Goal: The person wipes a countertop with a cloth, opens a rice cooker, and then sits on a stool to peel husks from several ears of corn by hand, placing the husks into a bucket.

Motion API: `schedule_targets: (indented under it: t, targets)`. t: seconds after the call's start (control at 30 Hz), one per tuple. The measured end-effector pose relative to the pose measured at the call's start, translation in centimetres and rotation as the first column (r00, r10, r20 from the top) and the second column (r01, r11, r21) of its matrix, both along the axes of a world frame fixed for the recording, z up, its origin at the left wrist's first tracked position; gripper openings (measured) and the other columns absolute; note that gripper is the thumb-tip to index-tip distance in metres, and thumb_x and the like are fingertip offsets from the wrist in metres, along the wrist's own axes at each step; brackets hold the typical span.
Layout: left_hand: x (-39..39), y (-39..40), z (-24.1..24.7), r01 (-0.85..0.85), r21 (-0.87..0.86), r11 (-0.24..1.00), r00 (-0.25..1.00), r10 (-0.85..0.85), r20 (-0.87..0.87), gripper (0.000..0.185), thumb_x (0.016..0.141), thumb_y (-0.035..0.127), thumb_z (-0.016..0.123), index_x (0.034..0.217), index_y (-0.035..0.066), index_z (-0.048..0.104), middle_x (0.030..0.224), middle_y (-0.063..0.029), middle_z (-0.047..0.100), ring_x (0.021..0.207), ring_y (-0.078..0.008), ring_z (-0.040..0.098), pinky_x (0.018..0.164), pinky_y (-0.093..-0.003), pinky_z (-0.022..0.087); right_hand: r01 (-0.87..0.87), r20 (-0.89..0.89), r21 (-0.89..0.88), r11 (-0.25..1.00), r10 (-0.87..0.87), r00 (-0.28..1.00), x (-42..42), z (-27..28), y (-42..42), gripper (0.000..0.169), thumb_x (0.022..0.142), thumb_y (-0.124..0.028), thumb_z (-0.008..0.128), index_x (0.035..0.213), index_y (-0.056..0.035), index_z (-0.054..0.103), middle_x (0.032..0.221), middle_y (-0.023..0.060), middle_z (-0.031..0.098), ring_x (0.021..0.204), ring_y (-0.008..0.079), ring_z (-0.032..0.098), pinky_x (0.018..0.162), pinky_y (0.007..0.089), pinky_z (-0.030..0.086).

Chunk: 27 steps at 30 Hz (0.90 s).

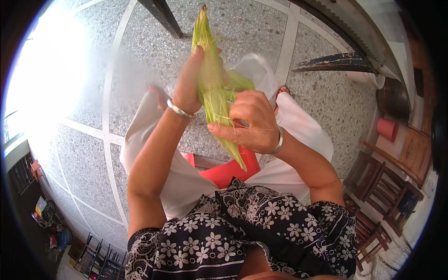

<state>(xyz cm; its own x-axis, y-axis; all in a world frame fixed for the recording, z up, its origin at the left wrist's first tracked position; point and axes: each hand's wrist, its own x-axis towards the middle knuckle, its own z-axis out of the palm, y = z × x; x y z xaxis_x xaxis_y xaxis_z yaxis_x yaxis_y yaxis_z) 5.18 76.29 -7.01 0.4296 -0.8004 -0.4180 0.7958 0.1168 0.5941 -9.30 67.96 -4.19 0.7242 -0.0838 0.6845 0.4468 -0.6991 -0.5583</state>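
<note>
A partly husked ear of corn (pixel 211 77) is held up over the gap between my knees, its dry brown tip pointing away from me. My left hand (pixel 189 82) wraps around its upper part, with the thumb along the pale kernels. Lower down, my right hand (pixel 253 120) has thumb and bent fingers closed on the light green husk and stringy silk. Behind the ear, a clear plastic bag (pixel 262 68) rests on the floor between my feet. Green husked corn or husk leaves (pixel 241 80) show in it, partly covered by my right hand.
A red plastic stool (pixel 222 174) shows between my thighs. Dark wooden legs stand ahead (pixel 164 17) and at the right (pixel 329 62). Wooden chairs (pixel 385 189) and a red bin (pixel 387 129) are farther right. Terrazzo floor (pixel 140 59) surrounds me, with bright glare at left.
</note>
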Motion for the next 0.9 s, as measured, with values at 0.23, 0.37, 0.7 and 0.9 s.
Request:
schedule_targets:
  t: [0.23,0.37,0.7,0.9]
  targets:
    - [0.1,0.1,0.3,0.011,0.065,0.998,0.999,-0.014,0.044,0.050,0.089,0.047,0.041,0.111,0.001,0.045,0.089,-0.0081,0.051,0.071,-0.0182,0.054,0.064,-0.0309,0.047,-0.023,-0.125,0.238,0.971,0.054,0.991,-0.4,-0.1,-1.0,0.034,0.067,0.002,0.051,0.097,-0.0107,0.063,0.077,0.0043,0.049,0.070,0.0214,0.049,0.064,0.0336,0.037]
    - [0.2,0.3,0.0,0.025,0.073,0.997,0.997,-0.030,0.076,0.050,0.088,0.047,0.041,0.111,0.002,0.045,0.089,-0.0081,0.051,0.072,-0.0178,0.054,0.065,-0.0307,0.047,-0.046,-0.181,0.340,0.939,0.114,0.977,-0.4,-0.5,-1.6,0.037,0.065,0.002,0.049,0.100,-0.0061,0.061,0.078,0.0075,0.053,0.069,0.0226,0.049,0.064,0.0335,0.038]
    - [0.1,0.5,-0.4,0.064,0.080,0.995,0.993,-0.072,0.097,0.048,0.088,0.044,0.045,0.111,0.003,0.046,0.089,-0.0076,0.051,0.074,-0.0175,0.055,0.066,-0.0303,0.047,-0.081,-0.235,0.616,0.784,0.281,0.930,-0.4,-0.4,-2.2,0.031,0.073,-0.005,0.048,0.102,-0.0002,0.058,0.078,0.0112,0.052,0.071,0.0206,0.050,0.066,0.0312,0.041]
    - [-0.1,0.5,0.1,0.006,0.156,0.988,0.952,-0.053,0.300,0.043,0.088,0.039,0.048,0.111,0.003,0.046,0.088,-0.0078,0.054,0.073,-0.0167,0.057,0.065,-0.0292,0.048,0.174,-0.359,0.915,0.364,0.536,0.764,-0.7,0.7,-1.9,0.029,0.083,-0.018,0.050,0.104,0.0012,0.054,0.084,0.0061,0.054,0.077,0.0112,0.051,0.069,0.0252,0.043]
